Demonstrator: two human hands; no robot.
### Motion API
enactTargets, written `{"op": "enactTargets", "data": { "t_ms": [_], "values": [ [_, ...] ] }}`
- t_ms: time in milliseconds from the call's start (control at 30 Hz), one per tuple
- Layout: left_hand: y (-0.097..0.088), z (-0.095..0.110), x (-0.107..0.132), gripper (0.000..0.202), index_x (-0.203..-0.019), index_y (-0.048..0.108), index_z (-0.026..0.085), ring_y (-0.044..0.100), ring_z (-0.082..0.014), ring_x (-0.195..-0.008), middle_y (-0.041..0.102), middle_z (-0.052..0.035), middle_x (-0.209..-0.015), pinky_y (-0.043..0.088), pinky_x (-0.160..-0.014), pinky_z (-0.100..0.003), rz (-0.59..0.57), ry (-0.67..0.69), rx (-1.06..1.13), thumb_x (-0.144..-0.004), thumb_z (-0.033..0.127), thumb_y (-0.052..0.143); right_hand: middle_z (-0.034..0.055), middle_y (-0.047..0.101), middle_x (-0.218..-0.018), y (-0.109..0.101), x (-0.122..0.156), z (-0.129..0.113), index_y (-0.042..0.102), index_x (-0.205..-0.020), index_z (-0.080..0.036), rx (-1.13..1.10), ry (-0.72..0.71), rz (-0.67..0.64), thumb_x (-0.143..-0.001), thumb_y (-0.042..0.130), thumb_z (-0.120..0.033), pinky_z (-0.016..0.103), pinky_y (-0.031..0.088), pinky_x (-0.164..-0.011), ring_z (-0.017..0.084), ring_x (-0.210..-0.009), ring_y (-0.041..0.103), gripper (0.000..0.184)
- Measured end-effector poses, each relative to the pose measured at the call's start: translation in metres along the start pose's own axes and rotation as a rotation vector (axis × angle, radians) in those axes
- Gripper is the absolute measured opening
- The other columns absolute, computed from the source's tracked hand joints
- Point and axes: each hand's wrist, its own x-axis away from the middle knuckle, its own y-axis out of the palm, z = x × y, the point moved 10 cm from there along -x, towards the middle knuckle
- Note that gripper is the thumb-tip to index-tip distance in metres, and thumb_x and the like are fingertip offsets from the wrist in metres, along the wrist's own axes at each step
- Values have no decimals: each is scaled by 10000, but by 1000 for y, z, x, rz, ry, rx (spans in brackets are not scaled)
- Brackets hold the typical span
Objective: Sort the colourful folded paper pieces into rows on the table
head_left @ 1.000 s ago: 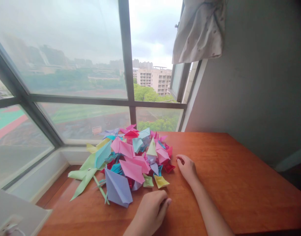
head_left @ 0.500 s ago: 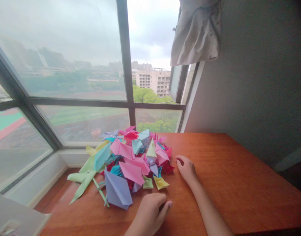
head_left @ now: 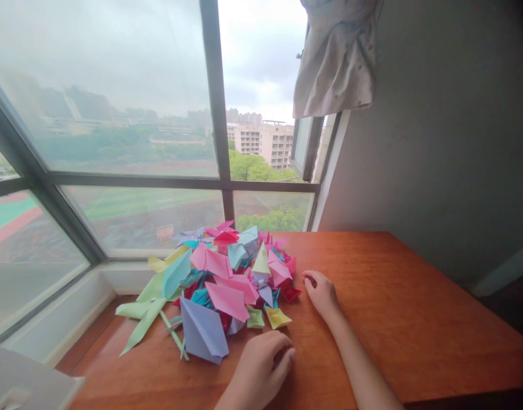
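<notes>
A heap of folded coloured paper lies on the brown wooden table. Nearest my left hand are a purple paper plane, a small green paper boat and a yellow paper boat. This hand rests on the tabletop, fingers curled in, with nothing visible in it. My right hand lies farther back, just right of a red folded paper and apart from it. Its fingers are curled too, and no object shows in them. Pink paper planes cover the heap's middle.
A green paper pinwheel on a rolled stick lies at the heap's left. Behind the table stand windows with dark frames. A tied curtain hangs at upper right, beside a grey wall.
The camera view has shifted very slightly. Both hands and the paper heap stay where they were on the table, with the left fingers perhaps curled a touch more.
</notes>
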Motion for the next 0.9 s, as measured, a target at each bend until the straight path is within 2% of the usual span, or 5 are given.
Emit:
{"op": "enactTargets", "data": {
  "t_ms": [400, 900],
  "values": [
    [0, -3, -1, 115, -800, 613, 202, 584, -150, -717, 670, -9, -787, 384, -648, -222, 15, -12, 10, -861, 149, 530, 76, 732, -933, 2, 0, 4, 713, -915, -178, -15, 13, 2, -810, 446, -234, 321, 543, -786, 198, -815, 681, 292],
    [2, -3, -2, 129, -781, 599, 204, 584, -151, -703, 666, -12, -772, 381, -642, -226, 8, 23, -6, -873, 169, 516, 72, 732, -982, 6, -2, 7, 716, -932, -191, -21, 28, -22, -825, 449, -248, 319, 540, -811, 199, -860, 686, 293]
  ]
}}
